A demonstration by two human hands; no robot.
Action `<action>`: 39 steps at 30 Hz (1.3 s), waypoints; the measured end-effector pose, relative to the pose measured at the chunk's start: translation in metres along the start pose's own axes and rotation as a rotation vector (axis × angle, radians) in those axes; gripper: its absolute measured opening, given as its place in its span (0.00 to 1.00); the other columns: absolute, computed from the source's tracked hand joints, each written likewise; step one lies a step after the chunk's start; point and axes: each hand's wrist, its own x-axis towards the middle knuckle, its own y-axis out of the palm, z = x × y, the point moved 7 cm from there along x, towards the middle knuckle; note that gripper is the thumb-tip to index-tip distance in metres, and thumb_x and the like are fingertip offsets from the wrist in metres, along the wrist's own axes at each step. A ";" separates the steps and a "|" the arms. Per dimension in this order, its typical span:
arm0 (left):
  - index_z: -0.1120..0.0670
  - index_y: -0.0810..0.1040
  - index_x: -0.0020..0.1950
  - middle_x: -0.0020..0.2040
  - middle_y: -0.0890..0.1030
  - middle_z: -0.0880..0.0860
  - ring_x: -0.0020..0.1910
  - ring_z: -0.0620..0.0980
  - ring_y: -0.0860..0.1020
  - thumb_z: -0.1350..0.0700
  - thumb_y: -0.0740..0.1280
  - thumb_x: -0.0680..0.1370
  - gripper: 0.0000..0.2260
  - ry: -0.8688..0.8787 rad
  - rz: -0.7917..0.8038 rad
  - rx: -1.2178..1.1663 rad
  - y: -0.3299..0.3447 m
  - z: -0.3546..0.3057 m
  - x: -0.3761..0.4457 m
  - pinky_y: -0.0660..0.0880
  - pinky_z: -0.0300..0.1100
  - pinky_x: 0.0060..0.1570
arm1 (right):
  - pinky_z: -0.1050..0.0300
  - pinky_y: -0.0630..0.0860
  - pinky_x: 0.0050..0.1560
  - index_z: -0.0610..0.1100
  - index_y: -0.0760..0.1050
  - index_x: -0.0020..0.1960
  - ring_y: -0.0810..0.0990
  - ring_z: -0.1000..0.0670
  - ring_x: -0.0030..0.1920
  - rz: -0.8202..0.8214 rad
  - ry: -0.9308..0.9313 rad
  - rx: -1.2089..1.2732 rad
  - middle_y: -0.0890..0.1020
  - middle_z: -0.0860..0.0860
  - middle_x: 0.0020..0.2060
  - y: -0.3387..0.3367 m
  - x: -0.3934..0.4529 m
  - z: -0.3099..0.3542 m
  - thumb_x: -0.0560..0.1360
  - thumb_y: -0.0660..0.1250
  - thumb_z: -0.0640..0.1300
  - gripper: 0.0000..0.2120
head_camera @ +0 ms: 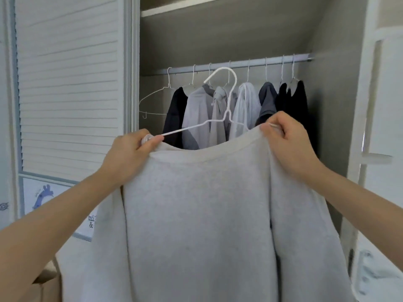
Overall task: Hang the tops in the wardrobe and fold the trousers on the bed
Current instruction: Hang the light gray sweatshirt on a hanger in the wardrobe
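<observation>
A light grey sweatshirt point(200, 214) hangs in front of me, held up by both shoulders before the open wardrobe. A white wire hanger point(224, 105) sits in its neck opening, hook pointing up and left, below the rail. My left hand point(128, 153) grips the left shoulder of the sweatshirt together with the hanger's left end. My right hand point(287, 140) pinches the right shoulder and the hanger's right end. The wardrobe rail point(239, 64) carries several hung tops point(218, 112) in black, grey and white.
An empty white wire hanger point(152, 101) hangs at the rail's left end. A louvred wardrobe door point(67, 83) stands at the left, a white frame point(368, 127) at the right. A shelf point(185, 7) runs above the rail.
</observation>
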 end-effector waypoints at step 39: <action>0.56 0.69 0.43 0.34 0.75 0.54 0.33 0.55 0.75 0.45 0.54 0.82 0.17 0.215 0.048 0.158 0.065 -0.069 0.078 0.72 0.53 0.36 | 0.65 0.60 0.29 0.44 0.60 0.32 0.60 0.58 0.26 0.395 0.025 -0.085 0.62 0.52 0.27 0.000 0.036 -0.017 0.81 0.58 0.50 0.21</action>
